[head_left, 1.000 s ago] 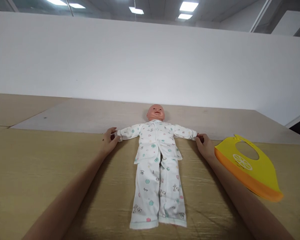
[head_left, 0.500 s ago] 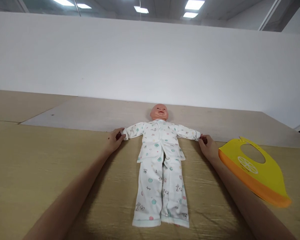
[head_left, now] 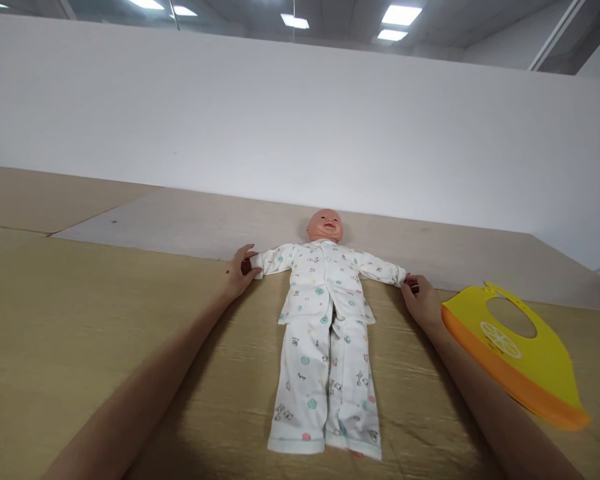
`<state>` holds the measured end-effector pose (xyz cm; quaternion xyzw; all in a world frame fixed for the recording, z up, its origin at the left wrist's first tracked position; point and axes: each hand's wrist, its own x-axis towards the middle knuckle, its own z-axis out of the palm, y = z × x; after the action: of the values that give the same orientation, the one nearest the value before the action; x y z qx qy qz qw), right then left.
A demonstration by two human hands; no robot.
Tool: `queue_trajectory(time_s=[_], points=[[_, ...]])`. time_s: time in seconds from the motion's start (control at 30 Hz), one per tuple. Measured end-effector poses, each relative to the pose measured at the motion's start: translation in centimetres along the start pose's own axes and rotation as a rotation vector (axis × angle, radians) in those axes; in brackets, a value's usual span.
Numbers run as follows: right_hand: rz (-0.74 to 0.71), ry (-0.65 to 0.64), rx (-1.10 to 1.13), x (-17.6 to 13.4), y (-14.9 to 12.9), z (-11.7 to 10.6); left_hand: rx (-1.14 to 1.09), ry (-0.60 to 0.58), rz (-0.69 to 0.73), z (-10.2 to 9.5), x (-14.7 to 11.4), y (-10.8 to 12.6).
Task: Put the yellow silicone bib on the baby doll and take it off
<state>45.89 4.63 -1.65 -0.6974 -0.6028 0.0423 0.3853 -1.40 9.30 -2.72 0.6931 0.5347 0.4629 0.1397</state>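
Observation:
A baby doll [head_left: 325, 225] lies on its back, head away from me, arms spread out to the sides. It wears a white pajama top [head_left: 325, 280] printed with small animals and dots, and matching pajama pants [head_left: 304, 387] with both legs stretched toward me. My left hand [head_left: 240, 272] pinches the sleeve cuff [head_left: 259, 265] at the left of the view. At the other side, my right hand [head_left: 422, 299] has its fingers closed on the opposite sleeve cuff [head_left: 400, 275]. The doll's hands and feet are mostly hidden by the clothing.
A yellow bib [head_left: 550, 347] with an orange pocket and a white citrus-slice print lies right of my right forearm. Behind the doll, a pale board [head_left: 205, 220] covers part of the wooden table [head_left: 80, 320]. A white wall [head_left: 300, 127] rises at the back.
The whole view has shifted and tilted slightly. Both hands stay at the sleeve cuffs, and the left fingers look a little more arched. The doll and bib keep their places.

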Motion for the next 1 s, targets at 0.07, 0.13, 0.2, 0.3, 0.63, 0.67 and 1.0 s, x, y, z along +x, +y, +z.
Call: queue_trajectory(time_s=[0.07, 0.13, 0.2, 0.3, 0.63, 0.67, 1.0], points=[[-0.002, -0.003, 0.002, 0.02, 0.16, 0.08, 0.032, 0.002, 0.024, 0.01, -0.04, 0.02], [-0.004, -0.003, 0.007, 0.02, 0.23, 0.10, 0.055, 0.000, 0.044, 0.01, -0.09, 0.04], [-0.008, -0.005, 0.006, 0.01, 0.19, 0.06, 0.084, -0.005, 0.064, 0.00, -0.13, 0.12], [-0.002, -0.024, 0.003, 0.01, 0.06, -0.02, 0.123, -0.013, 0.090, 0.06, -0.17, 0.30], [-0.009, -0.009, 0.004, 0.02, 0.18, 0.12, 0.145, 0.010, 0.067, 0.21, -0.36, 0.49], [-0.012, -0.010, 0.002, 0.02, 0.21, 0.13, 0.160, 0.021, 0.065, 0.20, -0.36, 0.51], [-0.020, -0.042, -0.022, 0.10, 0.70, 0.26, 0.384, 0.130, 0.121, 0.11, -0.41, 0.49]])
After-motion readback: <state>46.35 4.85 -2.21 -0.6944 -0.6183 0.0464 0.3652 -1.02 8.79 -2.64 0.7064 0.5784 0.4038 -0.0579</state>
